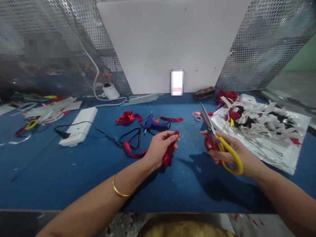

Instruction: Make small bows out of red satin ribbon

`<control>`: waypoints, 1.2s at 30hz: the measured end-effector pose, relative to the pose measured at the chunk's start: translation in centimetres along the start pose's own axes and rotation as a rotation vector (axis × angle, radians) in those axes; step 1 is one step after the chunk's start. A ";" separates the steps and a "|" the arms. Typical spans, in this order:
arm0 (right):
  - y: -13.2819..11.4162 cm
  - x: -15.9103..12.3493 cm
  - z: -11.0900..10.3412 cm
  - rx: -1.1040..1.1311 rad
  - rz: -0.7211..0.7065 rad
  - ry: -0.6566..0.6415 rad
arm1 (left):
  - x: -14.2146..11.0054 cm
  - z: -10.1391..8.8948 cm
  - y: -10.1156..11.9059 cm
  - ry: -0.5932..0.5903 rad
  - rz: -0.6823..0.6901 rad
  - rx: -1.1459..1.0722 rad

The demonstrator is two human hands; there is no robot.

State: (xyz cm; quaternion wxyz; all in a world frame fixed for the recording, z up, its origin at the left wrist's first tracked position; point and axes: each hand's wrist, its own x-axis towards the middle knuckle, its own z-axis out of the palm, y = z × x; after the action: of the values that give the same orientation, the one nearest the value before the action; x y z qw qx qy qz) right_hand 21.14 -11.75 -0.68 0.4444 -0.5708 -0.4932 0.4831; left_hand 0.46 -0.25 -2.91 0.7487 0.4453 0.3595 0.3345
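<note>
My left hand [160, 146] is closed around a folded length of red ribbon [170, 152], whose loose end trails left across the blue table [74, 171]. My right hand [232, 151] grips scissors [217, 140] with yellow and red handles, fingers through the loops, the closed blades pointing up and away. The two hands are a short way apart above the table's middle. A blue glue gun [154, 124] with a black cord lies just beyond my left hand.
A white power strip [80, 126] lies at left. A red ribbon bow [127, 117] lies near the gun, small hair rings [197, 115] lie further right. A plastic sheet [271, 144] holds white, black and red scraps at right. Perforated metal panels stand behind.
</note>
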 end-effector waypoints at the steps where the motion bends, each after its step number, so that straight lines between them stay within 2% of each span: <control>1: 0.1 0.0 -0.1 -0.018 -0.048 0.014 | 0.0 0.0 0.1 0.004 0.005 -0.006; 4: 0.6 0.1 -0.5 -0.181 -0.180 0.094 | -0.1 0.1 0.3 0.018 0.023 -0.012; 7: 1.1 0.2 -0.6 -0.450 -0.217 0.157 | -0.3 0.2 0.5 0.022 0.042 0.000; 11: 1.3 0.2 -0.7 -0.700 -0.241 0.114 | -0.5 0.3 0.7 0.013 0.076 0.033; 16: 0.9 0.2 -0.4 -0.901 -0.302 0.044 | -0.7 0.3 0.8 -0.017 0.133 0.147; 23: 0.7 0.2 0.1 -0.933 -0.259 0.004 | -1.0 0.5 0.8 -0.035 0.157 0.286; 36: 0.4 0.0 0.2 -0.881 -0.294 -0.048 | -1.2 0.6 1.0 -0.026 0.132 0.307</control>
State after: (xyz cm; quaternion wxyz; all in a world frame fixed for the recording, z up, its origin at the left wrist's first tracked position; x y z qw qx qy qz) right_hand 21.05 -11.75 -1.08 0.2116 -0.6179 -0.7373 0.1726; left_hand 0.19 -1.09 -1.50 0.6529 0.5815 0.3666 0.3181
